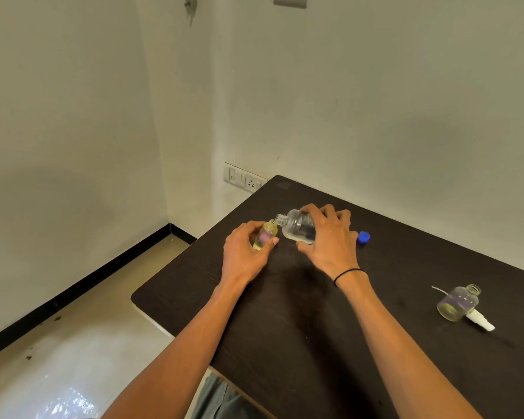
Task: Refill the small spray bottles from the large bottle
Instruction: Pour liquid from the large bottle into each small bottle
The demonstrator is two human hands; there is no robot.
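The large bottle [298,227] is clear, uncapped and tipped on its side, neck pointing left, with a little clear liquid pooled along its lower wall. Its open mouth meets the mouth of a small bottle [266,235], which stands near the table's far left corner and holds yellowish liquid. The right hand [330,237] grips the large bottle from above, fingers [335,214] curled over its body and thumb below. The left hand [244,252] holds the small bottle, thumb [270,244] pressed across its front and the other fingers wrapped behind it. A thin black band [347,275] circles the right wrist.

A blue cap [363,238] lies on the dark table [300,328] just to the right of the right hand, toward the far edge. Well apart, near the right edge, a second small bottle [459,302] stands uncapped with a little yellowish liquid in its bottom. A white spray head [480,320] lies touching its base; a thin tube [439,290] shows on the bottle's other side.

Behind the far left corner, a switch and socket plate [244,180] sits on the white wall [375,101].
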